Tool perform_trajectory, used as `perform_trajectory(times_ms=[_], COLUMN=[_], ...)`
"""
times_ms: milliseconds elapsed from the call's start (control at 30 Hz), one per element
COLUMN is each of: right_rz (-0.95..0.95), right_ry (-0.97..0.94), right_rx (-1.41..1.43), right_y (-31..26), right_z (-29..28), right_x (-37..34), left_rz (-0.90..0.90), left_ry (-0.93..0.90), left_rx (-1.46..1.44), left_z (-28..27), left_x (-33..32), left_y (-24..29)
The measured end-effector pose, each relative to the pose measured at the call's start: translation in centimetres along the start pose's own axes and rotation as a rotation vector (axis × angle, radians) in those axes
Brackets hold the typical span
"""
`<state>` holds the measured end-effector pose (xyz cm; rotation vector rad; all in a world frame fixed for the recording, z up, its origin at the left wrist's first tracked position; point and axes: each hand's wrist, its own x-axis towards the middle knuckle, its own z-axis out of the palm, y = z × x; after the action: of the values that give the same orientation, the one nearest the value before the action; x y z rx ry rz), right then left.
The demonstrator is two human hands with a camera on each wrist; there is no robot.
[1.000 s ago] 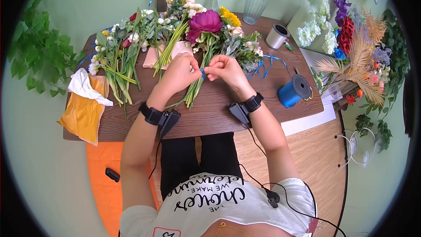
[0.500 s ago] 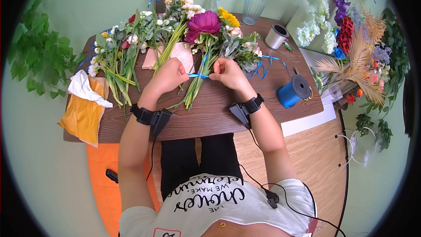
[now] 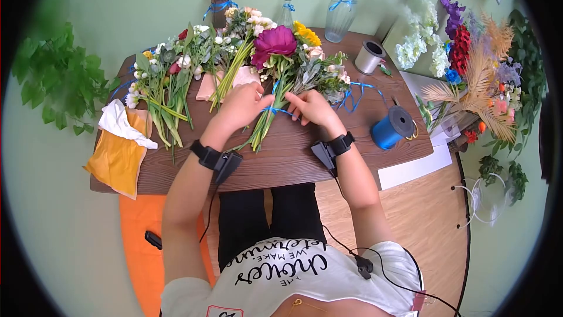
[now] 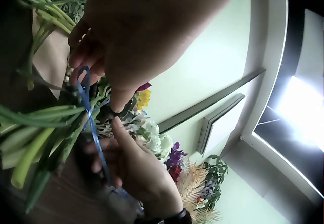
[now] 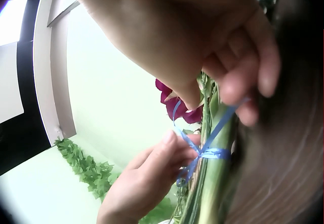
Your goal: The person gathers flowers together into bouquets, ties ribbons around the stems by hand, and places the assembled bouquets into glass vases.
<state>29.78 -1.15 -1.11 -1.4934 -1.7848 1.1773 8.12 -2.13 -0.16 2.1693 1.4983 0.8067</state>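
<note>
A bundle of flower stems [image 3: 264, 126] lies on the table, headed by a large magenta flower [image 3: 274, 44]. A thin blue ribbon [image 5: 215, 153] is tied round the stems, with a small loop and loose tails at the knot. My left hand [image 3: 241, 106] is at the left of the knot, its bent fingers beside the ribbon loop and its thumb apart from them. On the other side is my right hand [image 3: 316, 109], thumb and fingers spread; a ribbon tail runs toward its fingertips.
More cut flowers [image 3: 167, 82] lie to the left, near a yellow paper wrapping [image 3: 120, 161]. A blue ribbon spool [image 3: 390, 129] and a silver spool [image 3: 369, 58] stand at the right. Glass vases, including a clear one [image 3: 339, 21], line the back.
The hands first met at the stems, then drew apart with the ribbon pulled between them. Now the left hand is back beside the knot and the right fingers have spread.
</note>
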Motion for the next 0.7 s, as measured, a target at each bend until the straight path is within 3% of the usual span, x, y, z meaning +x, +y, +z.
perform_trajectory(times_ms=[100,233,400,433,500,600,700], right_rz=[0.037,-0.014,-0.089,-0.148,-0.260,-0.347,-0.378], right_ry=[-0.078,-0.067,0.065,0.188,0.427,0.427,0.426], right_rx=[0.082,0.255,0.210,0.218,0.228,0.270,0.258], right_y=[1.1,2.5,1.1,0.4,-1.6,-5.2,-5.2], right_z=[0.4,1.1,0.3,0.4,1.0,0.3,-0.2], right_x=[0.7,1.8,1.8,1.6,0.7,-1.8,-1.2], left_rz=[0.082,-0.014,0.246,0.305,0.353,0.383,0.374], left_ry=[-0.007,-0.134,0.276,0.370,0.440,0.536,0.450], left_rx=[0.415,0.311,0.256,0.239,0.265,0.368,0.338], left_z=[2.4,4.8,4.6,4.5,4.2,4.5,3.8], left_x=[0.4,1.8,1.0,0.7,0.6,0.8,0.4], left_y=[0.7,1.2,4.1,4.7,5.7,6.1,6.1])
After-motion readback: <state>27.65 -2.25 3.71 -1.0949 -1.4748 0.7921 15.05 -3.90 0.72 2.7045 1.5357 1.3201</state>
